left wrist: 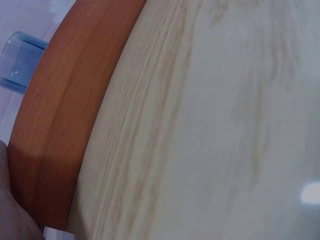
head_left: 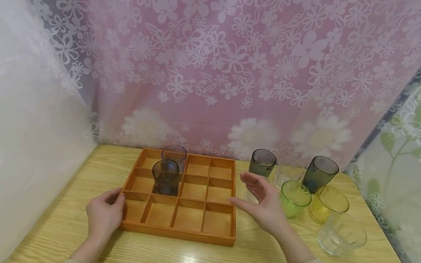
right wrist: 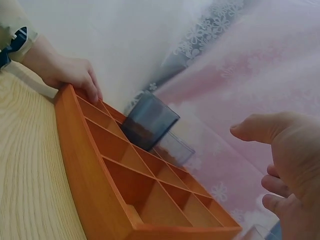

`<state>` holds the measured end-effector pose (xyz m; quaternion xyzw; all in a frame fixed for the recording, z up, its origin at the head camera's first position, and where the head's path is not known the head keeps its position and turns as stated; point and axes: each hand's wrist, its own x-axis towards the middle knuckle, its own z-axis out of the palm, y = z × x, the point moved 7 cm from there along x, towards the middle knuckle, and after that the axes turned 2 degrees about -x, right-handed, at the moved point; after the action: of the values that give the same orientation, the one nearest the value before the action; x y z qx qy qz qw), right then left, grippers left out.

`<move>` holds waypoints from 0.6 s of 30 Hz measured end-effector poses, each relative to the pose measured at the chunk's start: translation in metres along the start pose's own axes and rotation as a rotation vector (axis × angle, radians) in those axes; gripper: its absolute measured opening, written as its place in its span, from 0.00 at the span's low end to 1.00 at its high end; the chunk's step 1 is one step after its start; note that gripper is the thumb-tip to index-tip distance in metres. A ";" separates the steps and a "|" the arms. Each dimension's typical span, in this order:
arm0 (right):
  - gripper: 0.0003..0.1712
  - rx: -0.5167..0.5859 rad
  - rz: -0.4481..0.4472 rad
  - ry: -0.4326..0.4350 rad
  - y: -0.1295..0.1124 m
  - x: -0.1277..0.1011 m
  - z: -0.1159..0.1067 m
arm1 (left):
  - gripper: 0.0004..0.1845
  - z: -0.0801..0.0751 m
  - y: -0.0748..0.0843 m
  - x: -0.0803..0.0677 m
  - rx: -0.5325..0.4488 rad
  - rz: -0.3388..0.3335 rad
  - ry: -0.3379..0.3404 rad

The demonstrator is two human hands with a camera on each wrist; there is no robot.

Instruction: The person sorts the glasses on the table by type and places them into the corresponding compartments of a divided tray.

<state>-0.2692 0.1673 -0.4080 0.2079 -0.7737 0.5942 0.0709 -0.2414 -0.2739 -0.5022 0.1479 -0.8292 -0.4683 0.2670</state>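
- Head view: I see the wooden tray (head_left: pixel 177 232) on the bench (head_left: pixel 241 262), divided into a grid of compartments. Two dark cups sit in it: one (head_left: pixel 166 177) in the middle row, second column from the left, another (head_left: pixel 174 155) in the back row just behind it. By my read that's two cups placed and ten slots free.
- Same view: left hand (head_left: pixel 104 215) rests on the tray's near-left corner, fingers curled over the rim, holding it steady. Right hand (head_left: pixel 264 204) hovers just right of the tray, fingers spread and relaxed, nothing in its grip.
- Still loose on the bench right of the tray: two dark cups (head_left: pixel 263 162) (head_left: pixel 319 173), a green one (head_left: pixel 294 198), a yellow one (head_left: pixel 328 204), a clear faceted one (head_left: pixel 341 233), and at least one more clear cup behind the hand, partly hidden. So most of the loading looks left to do.
- Left wrist view: only the tray's outer wall (left wrist: pixel 55 130) and bench grain (left wrist: pixel 210 130); a sliver of the hand shows bottom-left, grip not readable here.
- Right wrist view: right hand (right wrist: pixel 290 165) open and empty, above the tray's right end; the dark cup (right wrist: pixel 149 121) stands in its compartment, and the left hand (right wrist: pixel 70 75) sits at the far corner.
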 end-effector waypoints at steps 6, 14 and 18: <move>0.38 -0.014 0.015 0.024 0.000 -0.008 -0.017 | 0.12 0.000 0.001 0.000 -0.007 -0.006 -0.003; 0.37 -0.060 -0.008 0.059 0.000 -0.019 -0.040 | 0.12 0.000 0.000 0.000 -0.023 -0.010 -0.009; 0.37 -0.092 -0.003 0.076 0.003 -0.026 -0.050 | 0.12 0.000 0.000 -0.001 -0.022 -0.005 -0.013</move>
<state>-0.2541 0.2216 -0.4058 0.1829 -0.7968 0.5652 0.1106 -0.2410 -0.2731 -0.5022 0.1443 -0.8254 -0.4788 0.2621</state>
